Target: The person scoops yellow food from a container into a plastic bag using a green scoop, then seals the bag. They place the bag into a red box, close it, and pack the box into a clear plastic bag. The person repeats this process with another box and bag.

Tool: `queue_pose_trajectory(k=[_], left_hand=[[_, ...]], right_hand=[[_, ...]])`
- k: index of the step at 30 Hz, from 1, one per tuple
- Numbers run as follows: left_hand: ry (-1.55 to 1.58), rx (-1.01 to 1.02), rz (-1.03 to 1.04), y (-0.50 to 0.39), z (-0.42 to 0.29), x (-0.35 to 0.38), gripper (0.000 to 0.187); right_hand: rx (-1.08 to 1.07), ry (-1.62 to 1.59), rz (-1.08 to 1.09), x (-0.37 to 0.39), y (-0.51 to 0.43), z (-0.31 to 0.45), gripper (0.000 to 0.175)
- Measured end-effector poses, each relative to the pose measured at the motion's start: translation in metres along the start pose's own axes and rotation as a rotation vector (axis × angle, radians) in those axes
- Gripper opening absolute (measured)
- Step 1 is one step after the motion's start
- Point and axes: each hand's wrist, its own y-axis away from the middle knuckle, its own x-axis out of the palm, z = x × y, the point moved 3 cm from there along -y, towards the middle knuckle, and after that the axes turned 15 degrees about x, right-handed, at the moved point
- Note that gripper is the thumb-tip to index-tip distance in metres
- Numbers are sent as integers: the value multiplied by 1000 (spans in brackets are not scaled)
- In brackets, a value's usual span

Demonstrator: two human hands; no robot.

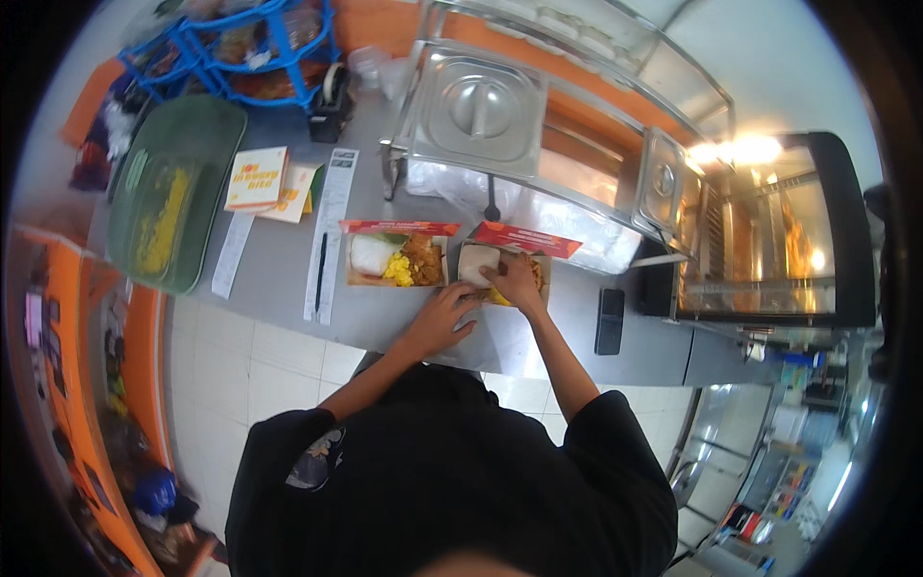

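Two open cardboard meal boxes stand side by side on the steel counter. The left meal box (398, 260) holds wrapped white rice (371, 255), yellow scrambled-egg-like pieces (398, 270) and browned fried food (424, 261). In the right meal box, my right hand (516, 280) reaches down over the food, thumb at a pale wrapped portion (477, 264); whether its fingers grip anything is hidden. My left hand (441, 317) is at that box's lower left corner, fingers spread and curved, with nothing seen in it.
A green tray (209, 216) with a tub of yellow food lies left, beside printed cartons (257, 177), paper slips (333, 223) and a pen (321, 270). A black phone (610, 322) lies right. Behind are a lidded steel pan (479, 108) and a lit glass display warmer (764, 238).
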Motion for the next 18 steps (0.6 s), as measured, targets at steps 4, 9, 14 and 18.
queue_pose_trajectory(k=[4, 9, 14, 18], left_hand=[[45, 53, 100, 5, 8, 0, 32], [131, 70, 130, 10, 13, -6, 34], [328, -30, 55, 8, 12, -19, 36], [332, -151, -3, 6, 4, -20, 39]], right_hand=[[-41, -144, -266, 3, 9, -2, 38], [35, -146, -266, 14, 14, -8, 34], [-55, -301, -570, -16, 32, -28, 35], [293, -327, -881, -38, 49, -63, 38]])
